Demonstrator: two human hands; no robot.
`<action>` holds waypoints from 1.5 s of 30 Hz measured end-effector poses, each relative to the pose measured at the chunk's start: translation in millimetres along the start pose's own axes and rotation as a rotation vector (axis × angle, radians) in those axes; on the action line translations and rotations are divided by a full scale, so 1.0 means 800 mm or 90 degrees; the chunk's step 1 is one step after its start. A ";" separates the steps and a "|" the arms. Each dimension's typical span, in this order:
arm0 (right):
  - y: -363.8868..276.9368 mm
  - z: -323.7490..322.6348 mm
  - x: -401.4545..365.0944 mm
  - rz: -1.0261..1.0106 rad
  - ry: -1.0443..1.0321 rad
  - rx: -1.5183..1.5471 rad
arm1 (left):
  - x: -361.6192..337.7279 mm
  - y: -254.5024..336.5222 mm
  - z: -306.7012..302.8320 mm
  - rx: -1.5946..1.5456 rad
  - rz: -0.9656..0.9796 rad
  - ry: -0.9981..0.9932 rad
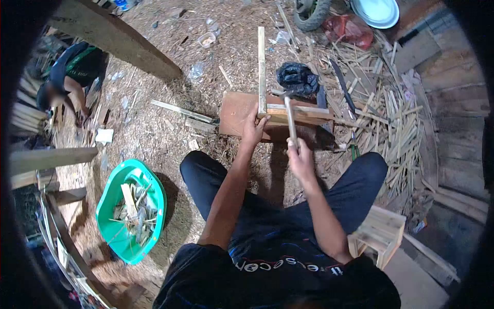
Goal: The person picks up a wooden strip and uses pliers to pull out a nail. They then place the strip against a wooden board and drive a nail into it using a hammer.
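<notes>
My left hand (253,127) is closed around the near end of a long upright wood strip (262,67), where it meets a shorter wooden piece (298,112) lying crosswise. Both rest over a reddish-brown board (234,110) on the ground. In my right hand (301,154) is a hammer (291,121), gripped by its handle. Its head is above the crosswise piece, a little right of the corner. A black plastic bag (298,77) lies just beyond the pieces.
A green basin (103,221) with wood scraps stands at left. Wood sticks (406,134) are heaped at right, near a long dark saw-like tool (342,85). A small wooden stool (381,229) is by my right knee. Another person (77,72) crouches at upper left, beyond a wooden post (128,44).
</notes>
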State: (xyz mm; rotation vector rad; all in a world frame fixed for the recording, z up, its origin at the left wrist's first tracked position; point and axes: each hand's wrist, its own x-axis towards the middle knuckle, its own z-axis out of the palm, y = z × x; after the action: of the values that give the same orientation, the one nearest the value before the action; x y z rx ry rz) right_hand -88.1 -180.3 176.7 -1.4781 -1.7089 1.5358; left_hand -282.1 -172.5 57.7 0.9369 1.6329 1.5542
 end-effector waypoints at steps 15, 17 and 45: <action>0.043 0.006 -0.064 -0.048 0.033 0.213 | 0.005 -0.045 0.018 -0.043 0.116 -0.100; 0.047 -0.019 -0.061 -0.078 0.038 0.144 | 0.011 -0.042 0.032 0.035 0.104 -0.121; 0.046 -0.051 -0.063 -0.098 -0.007 -0.046 | -0.012 0.004 0.059 0.074 0.104 -0.066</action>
State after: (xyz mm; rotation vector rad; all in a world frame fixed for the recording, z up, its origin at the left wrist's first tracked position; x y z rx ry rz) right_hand -20.3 -211.4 173.5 -1.3409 -1.8556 1.4182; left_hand -236.0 -157.1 58.8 1.2195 1.6215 1.5009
